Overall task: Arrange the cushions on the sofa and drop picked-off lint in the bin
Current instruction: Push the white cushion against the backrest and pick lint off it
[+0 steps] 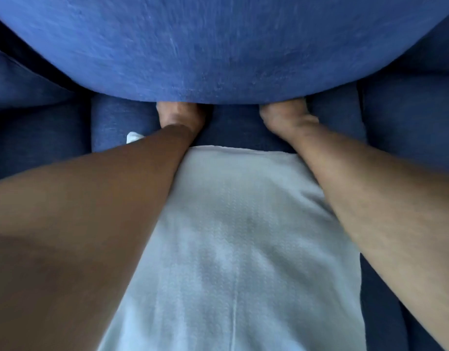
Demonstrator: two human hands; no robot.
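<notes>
A big blue cushion [218, 46] fills the top of the head view, very close to the camera. My left hand [181, 116] and my right hand [285, 117] reach under its lower edge, about a hand's width apart. Their fingers are hidden behind the cushion, so the grip itself does not show. Below my forearms lies a white textured cushion [238, 236] on the dark blue sofa seat [117, 120].
Dark blue sofa upholstery surrounds the scene, with another blue cushion [23, 79] at the left and the sofa's right part [410, 117] beside my right arm. No bin is in view.
</notes>
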